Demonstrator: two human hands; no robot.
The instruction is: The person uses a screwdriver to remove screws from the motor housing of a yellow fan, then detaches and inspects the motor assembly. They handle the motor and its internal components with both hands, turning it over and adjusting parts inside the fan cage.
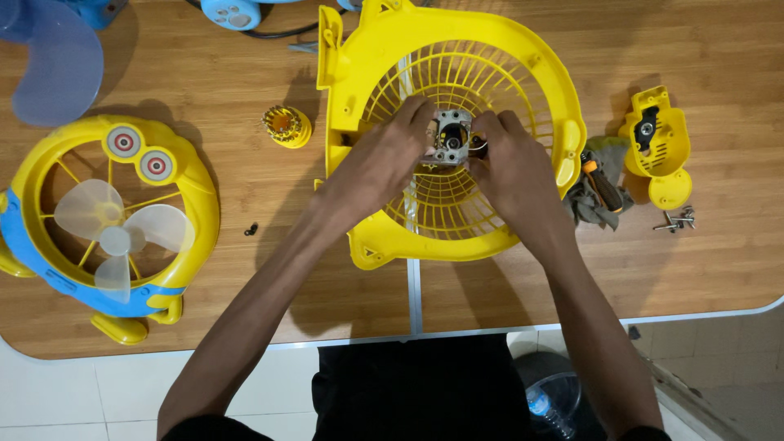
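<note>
Blade [45, 61]: pale blue, translucent plastic, lying flat at the table's far left corner.
Toy fan [110, 224]: round yellow frame with blue trim and two red-ringed eyes; clear three-lobed blade inside.
Knob [286, 126]: small, ribbed, yellow, just left of the grille.
Table [719, 269]: smooth wood grain, a pale seam down the middle.
Left hand [384, 159]: your fingers are pinched on the motor's left side.
Motor [452, 139]: small grey metal block at the grille's centre, shaft end facing up at you.
Grille [523, 57]: glossy yellow plastic, thin ribs fanning from the hub, lying flat.
Right hand [510, 167]: your fingers are closed on the motor's right side.
Screwdriver [600, 181]: orange-and-black handle on a grey rag.
Cover [656, 139]: yellow housing piece; loose screws [676, 219] just below it.
</note>
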